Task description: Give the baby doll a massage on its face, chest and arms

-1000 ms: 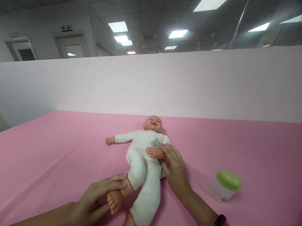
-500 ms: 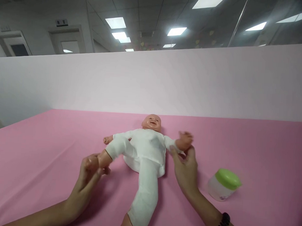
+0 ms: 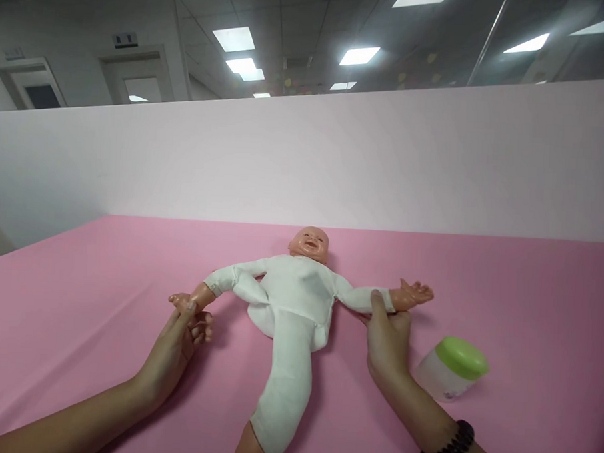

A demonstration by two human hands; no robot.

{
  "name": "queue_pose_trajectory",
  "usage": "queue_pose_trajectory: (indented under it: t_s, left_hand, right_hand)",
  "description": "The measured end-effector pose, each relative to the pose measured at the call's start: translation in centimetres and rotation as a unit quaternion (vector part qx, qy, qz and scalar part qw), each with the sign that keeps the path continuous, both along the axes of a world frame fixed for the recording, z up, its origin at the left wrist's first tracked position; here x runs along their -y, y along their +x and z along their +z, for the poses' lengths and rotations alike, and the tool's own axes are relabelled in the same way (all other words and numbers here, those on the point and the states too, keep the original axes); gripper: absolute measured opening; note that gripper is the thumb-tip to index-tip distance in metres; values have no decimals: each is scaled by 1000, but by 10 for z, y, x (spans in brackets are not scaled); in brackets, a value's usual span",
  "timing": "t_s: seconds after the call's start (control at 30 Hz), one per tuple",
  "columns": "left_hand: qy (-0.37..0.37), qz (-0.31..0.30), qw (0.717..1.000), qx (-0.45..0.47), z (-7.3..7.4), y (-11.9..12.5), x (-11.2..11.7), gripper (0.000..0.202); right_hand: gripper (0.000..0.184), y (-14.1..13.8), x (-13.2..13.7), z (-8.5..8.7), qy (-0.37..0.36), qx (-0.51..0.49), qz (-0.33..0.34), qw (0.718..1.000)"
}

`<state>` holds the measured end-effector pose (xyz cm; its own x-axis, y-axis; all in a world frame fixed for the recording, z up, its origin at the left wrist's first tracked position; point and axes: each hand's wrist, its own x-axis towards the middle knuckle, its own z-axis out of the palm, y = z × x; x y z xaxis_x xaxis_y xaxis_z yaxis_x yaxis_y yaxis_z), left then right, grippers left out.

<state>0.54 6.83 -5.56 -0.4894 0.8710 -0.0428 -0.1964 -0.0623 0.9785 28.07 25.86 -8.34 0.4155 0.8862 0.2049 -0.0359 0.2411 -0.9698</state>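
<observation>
A baby doll [image 3: 299, 280] in a white cloth suit lies on its back, head away from me. My left hand [image 3: 177, 341] is closed on the bare end of a limb at the doll's left side in view, thumb on top and fingers curled below. The doll's arm and bent leg overlap there, so I cannot tell for certain which limb it is. My right hand [image 3: 390, 340] grips the sleeve of the other arm near the wrist, thumb pressed on top. The doll's open hand [image 3: 413, 295] sticks out beyond it. The other leg [image 3: 289, 379] stretches toward me.
A white container with a green lid [image 3: 460, 359] leans tilted to the right of my right forearm. Pink cloth [image 3: 103, 298] covers the surface. A white partition [image 3: 305, 160] stands behind the doll. A black coil band [image 3: 450, 448] circles my right wrist.
My right hand has moved right, drawing the doll's arm out straighter to the side. My left hand has raised the limb it holds a little, farther from me.
</observation>
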Motion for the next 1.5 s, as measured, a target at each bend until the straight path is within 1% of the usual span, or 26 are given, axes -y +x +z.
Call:
queue_pose_trajectory:
  t_s: [0.07, 0.17, 0.23, 0.3, 0.33, 0.37, 0.43, 0.5, 0.57, 0.67, 0.77, 0.83, 0.87, 0.93, 0.97, 1.03, 1.07, 1.1, 1.13, 1.17, 1.23, 1.27, 1.3, 1.37, 1.43, 1.5]
  left_hand:
    - [-1, 6, 1000, -13, -3, -1, 1, 39]
    - [32, -31, 992, -117, -11, 3, 9, 33]
    - [45, -125, 977, -167, -15, 7, 16, 36]
    - [29, -235, 955, -179, -18, 11, 22, 45]
    - [15, -271, 946, -178, -18, 11, 23, 48]
    - [4, -288, 942, -174, -18, 12, 23, 51]
    - [-8, -262, 951, -163, -16, 10, 22, 51]
    - [-1, -194, 972, -135, -13, 8, 17, 43]
    - [3, -117, 990, -83, -9, 4, 10, 36]
    - [-12, -31, 999, 12, -4, 0, 1, 41]
    - [-19, 8, 999, 25, -3, -1, -1, 42]
    - [0, -5, 1000, -20, -4, 1, 2, 39]
    - [10, -32, 998, -56, -6, 3, 4, 37]
    - [10, -115, 986, -125, -9, 7, 8, 33]
    - [2, -159, 976, -149, -10, 9, 10, 32]
    - [-18, -220, 961, -166, -12, 11, 13, 33]
    - [-23, -232, 958, -165, -11, 11, 13, 34]
    - [-24, -234, 958, -164, -10, 11, 13, 34]
    - [-22, -230, 960, -162, -9, 11, 13, 33]
    - [-17, -220, 962, -161, -7, 10, 12, 31]
    - [-1, -197, 965, -171, -5, 8, 13, 32]
    - [7, -186, 966, -180, -4, 7, 13, 33]
    - [16, -179, 965, -190, -4, 6, 14, 34]
    - [30, -180, 959, -216, -6, 6, 18, 36]
    - [36, -234, 941, -243, -8, 9, 22, 39]
    - [32, -330, 905, -267, -10, 12, 24, 40]
  right_hand:
    - [60, 2, -1, 0, 11, -1, 2, 1000]
    - [56, -3, 8, 1, 53, 74, 44, 995]
    - [42, -8, 16, 1, 146, 192, 101, 965]
    - [31, -13, 23, 1, 240, 300, 152, 911]
    - [29, -14, 25, 1, 263, 328, 165, 892]
    - [30, -16, 26, 1, 266, 335, 169, 888]
    - [34, -16, 26, 3, 215, 286, 156, 921]
    - [45, -14, 21, 4, 121, 186, 126, 967]
    - [56, -9, 12, 2, 36, 90, 72, 993]
    - [60, 0, -2, -4, -3, 22, 7, 1000]
    - [60, 3, -6, -6, -7, 8, -3, 1000]
    - [60, 1, 0, -2, -16, 20, 7, 1000]
    - [59, -2, 5, 0, -5, 38, 22, 999]
    - [52, -7, 15, 2, 73, 110, 77, 988]
    - [46, -10, 19, 2, 129, 161, 110, 972]
    - [35, -14, 25, 1, 224, 260, 166, 925]
    - [33, -16, 27, 0, 249, 291, 186, 905]
    - [32, -17, 28, 0, 255, 301, 196, 898]
    - [33, -17, 27, 0, 242, 288, 196, 905]
    - [35, -17, 25, 1, 212, 255, 188, 925]
    - [44, -13, 19, 4, 115, 154, 132, 972]
    - [49, -10, 15, 5, 60, 105, 90, 989]
    - [52, -6, 10, 5, 12, 66, 46, 997]
    - [54, 3, 0, 2, -50, 17, -39, 998]
    - [57, 9, -7, -3, -99, -4, -74, 992]
    - [73, 11, -10, -6, -122, -1, -66, 990]
